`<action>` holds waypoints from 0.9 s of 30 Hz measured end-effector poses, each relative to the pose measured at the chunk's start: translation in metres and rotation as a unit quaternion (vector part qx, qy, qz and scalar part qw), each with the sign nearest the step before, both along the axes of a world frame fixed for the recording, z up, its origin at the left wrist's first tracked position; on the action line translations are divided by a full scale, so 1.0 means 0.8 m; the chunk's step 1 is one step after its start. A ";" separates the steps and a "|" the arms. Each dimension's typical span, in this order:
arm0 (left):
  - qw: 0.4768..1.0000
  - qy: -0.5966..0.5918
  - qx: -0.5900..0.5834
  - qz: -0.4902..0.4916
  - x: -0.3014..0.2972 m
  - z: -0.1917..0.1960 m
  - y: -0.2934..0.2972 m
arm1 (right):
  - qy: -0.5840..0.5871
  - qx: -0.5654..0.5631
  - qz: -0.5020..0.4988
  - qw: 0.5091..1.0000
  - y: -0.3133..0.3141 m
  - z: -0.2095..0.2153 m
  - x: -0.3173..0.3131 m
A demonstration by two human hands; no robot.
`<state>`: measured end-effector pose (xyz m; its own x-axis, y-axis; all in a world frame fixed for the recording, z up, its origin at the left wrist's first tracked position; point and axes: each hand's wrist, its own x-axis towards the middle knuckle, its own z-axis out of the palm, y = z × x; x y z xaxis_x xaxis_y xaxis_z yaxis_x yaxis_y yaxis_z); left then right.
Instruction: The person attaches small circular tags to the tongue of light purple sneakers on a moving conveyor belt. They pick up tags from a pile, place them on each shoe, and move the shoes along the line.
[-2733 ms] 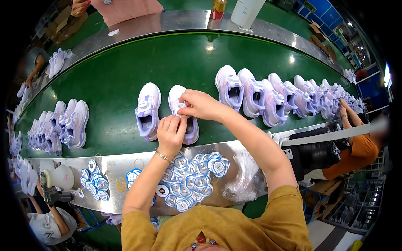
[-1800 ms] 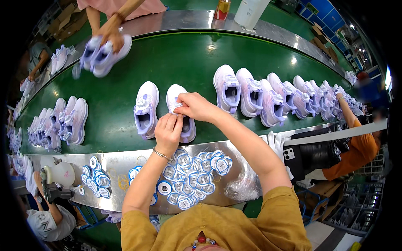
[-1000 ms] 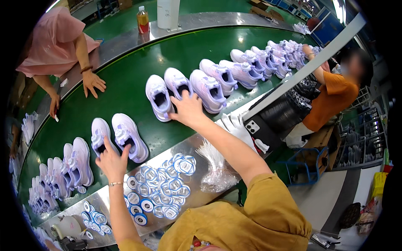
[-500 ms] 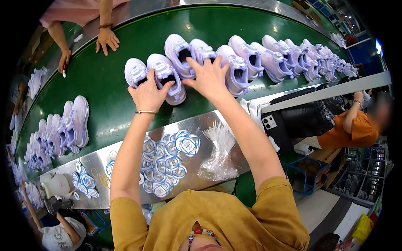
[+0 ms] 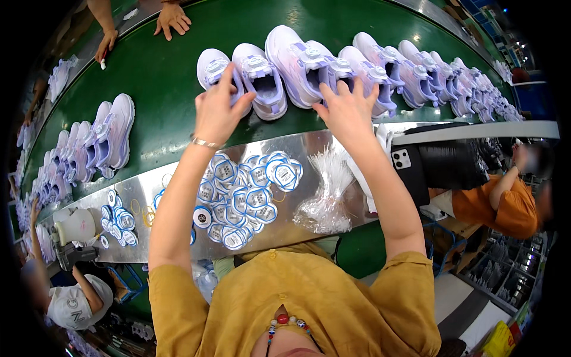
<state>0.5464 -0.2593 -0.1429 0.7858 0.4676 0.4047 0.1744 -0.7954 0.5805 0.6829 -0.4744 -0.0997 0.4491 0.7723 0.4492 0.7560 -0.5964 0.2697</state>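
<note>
A row of white-and-lilac sneakers stands on a green belt in front of me. My left hand (image 5: 218,116) is at the heel of the leftmost sneaker (image 5: 215,66), its thumb and fingers apart, the thumb near the second sneaker (image 5: 260,82). Over the heels of the sneakers farther right, my right hand (image 5: 349,110) spreads its fingers. It partly hides one sneaker (image 5: 340,70) and lies beside a larger-looking, tilted sneaker (image 5: 294,62). Neither hand is closed round a shoe, though fingertip contact is hard to make out.
Round blue-edged tags (image 5: 241,202) cover part of the metal ledge (image 5: 303,154), beside a bundle of clear plastic ties (image 5: 327,190). A phone (image 5: 402,159) lies on a black bag at right. More sneakers (image 5: 113,134) stand at left. Another person's hand (image 5: 172,21) rests across the belt.
The whole view has shifted. The third and fourth sneakers from the left stand farther right from the first two. My hands have spread farther apart.
</note>
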 end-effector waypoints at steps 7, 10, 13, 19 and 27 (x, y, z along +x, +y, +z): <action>0.991 -0.080 0.044 -0.096 -0.111 0.018 -0.108 | 0.284 -0.051 0.044 0.956 -0.085 -0.024 -0.069; 0.973 -0.067 -0.010 -0.221 -0.104 -0.004 -0.195 | 0.269 0.019 0.084 0.959 -0.079 -0.055 -0.071; 0.968 -0.059 0.001 -0.244 -0.101 -0.009 -0.247 | 0.332 0.125 0.086 0.931 -0.078 -0.049 -0.078; 0.963 0.001 0.026 -0.267 -0.099 -0.044 -0.286 | 0.230 0.267 0.125 0.927 -0.078 -0.038 -0.109; 0.979 -0.192 0.024 -0.061 -0.199 0.007 -0.206 | 0.197 0.133 0.198 0.951 -0.003 0.009 -0.145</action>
<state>0.3875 -0.4243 -0.1376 0.6204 0.3532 0.7002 -0.1469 -0.8247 0.5461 0.5672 -0.4767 -0.0925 0.3207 0.7978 0.5105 0.9466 -0.2516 -0.2014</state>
